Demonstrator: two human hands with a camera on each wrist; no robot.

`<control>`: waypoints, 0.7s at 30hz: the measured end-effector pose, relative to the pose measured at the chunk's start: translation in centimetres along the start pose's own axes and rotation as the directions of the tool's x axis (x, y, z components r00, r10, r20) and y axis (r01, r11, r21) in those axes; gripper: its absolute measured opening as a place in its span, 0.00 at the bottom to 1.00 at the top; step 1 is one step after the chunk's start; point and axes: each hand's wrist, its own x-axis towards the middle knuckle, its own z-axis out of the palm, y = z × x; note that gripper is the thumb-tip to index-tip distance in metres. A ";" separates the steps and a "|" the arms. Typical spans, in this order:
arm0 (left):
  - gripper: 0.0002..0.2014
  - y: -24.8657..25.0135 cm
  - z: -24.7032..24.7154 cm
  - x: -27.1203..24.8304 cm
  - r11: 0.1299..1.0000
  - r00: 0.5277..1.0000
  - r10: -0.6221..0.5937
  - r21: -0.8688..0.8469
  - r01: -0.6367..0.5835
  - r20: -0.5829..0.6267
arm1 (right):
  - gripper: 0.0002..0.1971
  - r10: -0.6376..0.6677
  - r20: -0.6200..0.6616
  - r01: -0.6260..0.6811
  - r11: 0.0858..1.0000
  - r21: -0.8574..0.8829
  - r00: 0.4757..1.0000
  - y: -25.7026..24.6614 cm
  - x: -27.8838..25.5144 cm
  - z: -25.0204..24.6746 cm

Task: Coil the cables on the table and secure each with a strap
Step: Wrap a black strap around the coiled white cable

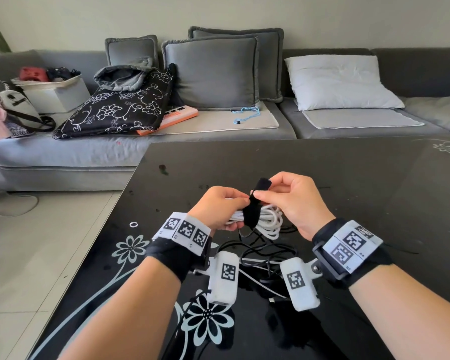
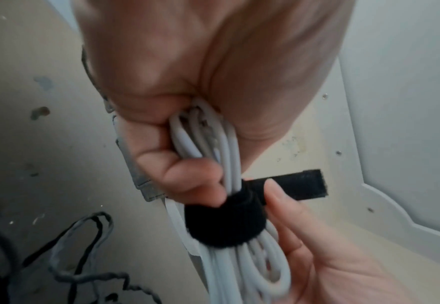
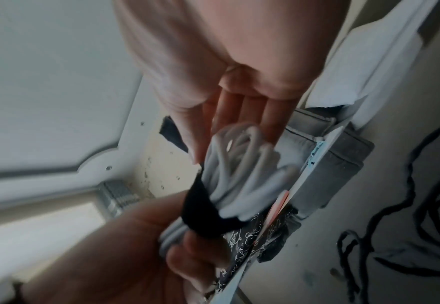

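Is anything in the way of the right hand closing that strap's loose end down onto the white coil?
Nothing visible. The right hand pinches the black strap, already looped round the white coil that the left hand grips. The free tail sticks out clear.

Loose black cables (image 1: 260,253) clutter table (image 1: 348,178) beneath wrists.

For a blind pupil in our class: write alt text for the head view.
Two hands above a black glass table strap a coiled white cable: the left hand grips the coil, the right hand pinches the black strap wrapped round it. A grey sofa stands behind.
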 end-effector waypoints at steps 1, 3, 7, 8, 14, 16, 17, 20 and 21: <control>0.08 0.1 0.0 0.0 1.000 1.000 -0.001 -0.021 0.000 -0.031 | 0.06 -0.043 0.016 0.044 0.999 -0.027 0.999 0.0 -0.1 0.2; 0.09 0.3 0.0 0.0 0.997 0.996 -0.009 -0.075 0.002 -0.088 | 0.06 -0.111 0.061 0.115 0.991 -0.066 0.992 -0.2 -0.3 0.5; 0.10 0.9 -0.1 0.0 0.982 0.990 -0.029 -0.187 0.003 -0.140 | 0.04 -0.220 0.134 0.239 0.960 -0.149 0.966 -0.6 -0.2 0.4; 0.10 1.0 -0.1 -0.1 0.980 0.989 -0.030 -0.201 0.000 -0.146 | 0.04 -0.243 0.154 0.268 0.949 -0.168 0.958 -0.6 -0.2 0.2; 0.08 1.0 -0.1 -0.3 0.965 0.984 -0.074 -0.259 0.031 -0.161 | 0.06 -0.293 0.237 0.344 0.914 -0.213 0.926 -0.2 -0.9 0.0; 0.08 1.1 -0.2 -0.3 0.962 0.983 -0.083 -0.272 0.035 -0.165 | 0.09 -0.280 0.231 0.328 0.922 -0.206 0.932 -0.2 -0.9 0.0; 0.08 1.2 -0.2 -0.3 0.962 0.983 -0.080 -0.272 0.033 -0.165 | 0.09 -0.281 0.222 0.325 0.925 -0.197 0.934 -0.2 -0.8 0.0; 0.09 1.4 -0.2 -0.4 0.960 0.983 -0.086 -0.277 0.039 -0.159 | 0.05 -0.314 0.186 0.345 0.924 -0.164 0.931 -0.2 -0.8 0.3; 0.09 1.5 -0.2 -0.4 0.959 0.984 -0.095 -0.280 0.050 -0.151 | 0.08 -0.321 0.188 0.353 0.920 -0.170 0.928 -0.2 -0.8 0.3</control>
